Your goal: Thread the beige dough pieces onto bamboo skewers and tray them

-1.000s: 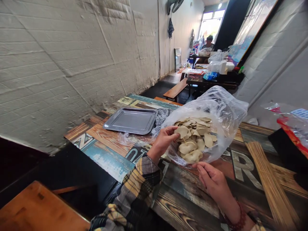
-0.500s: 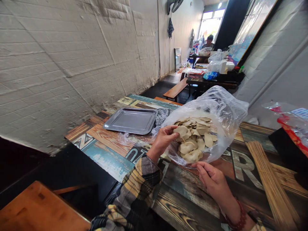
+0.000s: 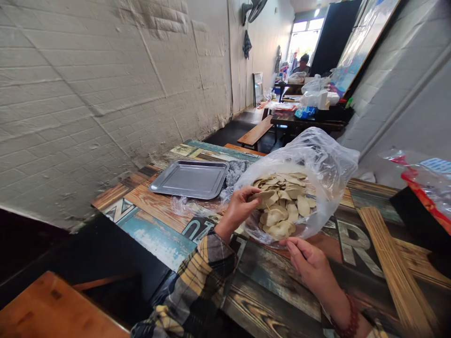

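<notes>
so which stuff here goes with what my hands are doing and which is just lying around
Seems in use:
beige slices, one pinched in the left hand
translucent bag holding them, right hand at its near edge
bundle of thin sticks, probably

Seems just lying about:
metal tray, untouched, though it may belong
blue packet, farther off
wooden bench
</notes>
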Demonstrator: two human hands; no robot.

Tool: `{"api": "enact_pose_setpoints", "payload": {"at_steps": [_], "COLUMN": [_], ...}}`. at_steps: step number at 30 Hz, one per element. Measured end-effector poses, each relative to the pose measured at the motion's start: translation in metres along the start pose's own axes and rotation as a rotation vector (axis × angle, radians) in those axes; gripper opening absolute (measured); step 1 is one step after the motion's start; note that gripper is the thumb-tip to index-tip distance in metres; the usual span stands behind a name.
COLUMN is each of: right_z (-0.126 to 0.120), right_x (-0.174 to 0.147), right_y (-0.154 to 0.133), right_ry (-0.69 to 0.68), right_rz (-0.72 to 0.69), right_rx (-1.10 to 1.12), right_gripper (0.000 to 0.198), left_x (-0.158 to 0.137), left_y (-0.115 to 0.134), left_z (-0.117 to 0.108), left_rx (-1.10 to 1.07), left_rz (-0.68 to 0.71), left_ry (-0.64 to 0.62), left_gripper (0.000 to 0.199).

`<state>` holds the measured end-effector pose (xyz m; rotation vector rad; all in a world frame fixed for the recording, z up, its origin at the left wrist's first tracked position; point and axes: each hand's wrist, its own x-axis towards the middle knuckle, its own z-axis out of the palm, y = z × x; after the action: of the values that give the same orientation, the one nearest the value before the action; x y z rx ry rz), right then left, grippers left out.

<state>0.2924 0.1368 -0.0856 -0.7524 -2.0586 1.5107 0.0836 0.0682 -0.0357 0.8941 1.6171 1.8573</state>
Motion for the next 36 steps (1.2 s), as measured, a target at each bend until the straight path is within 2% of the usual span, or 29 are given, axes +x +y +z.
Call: {"api": "enact_pose_setpoints", "payload": {"at_steps": [18,24,30,36], "right_z": [0.0,0.0,-0.002,-0.002], "right_x": [0.001,0.001,0.0,0.001], "right_y": [0.003,0.003,0.003,0.011], "right_ry": [-0.028,-0.021,-0.052,-0.078], "right_rz": [0.034,0.026,0.041,0.086], "right_rx": [-0.005,0.005,0.012,0.034], "right_gripper": [0.043,0.044,0.043,0.044], "left_x": [-0.002,-0.004,-0.005,-0.004], "left_y": [-0.002,0.002,0.004,0.0], "left_z": [0.003,0.005,0.006,0.005], "left_rx": [0.117,0.02,-0.116,-0.241], "left_rz": [0.034,-0.05,-0.11,-0.133], "left_ry": [-0.057,-0.095,-0.028,-0.048], "left_gripper": [0.022,0.024,0.025,0.025]}}
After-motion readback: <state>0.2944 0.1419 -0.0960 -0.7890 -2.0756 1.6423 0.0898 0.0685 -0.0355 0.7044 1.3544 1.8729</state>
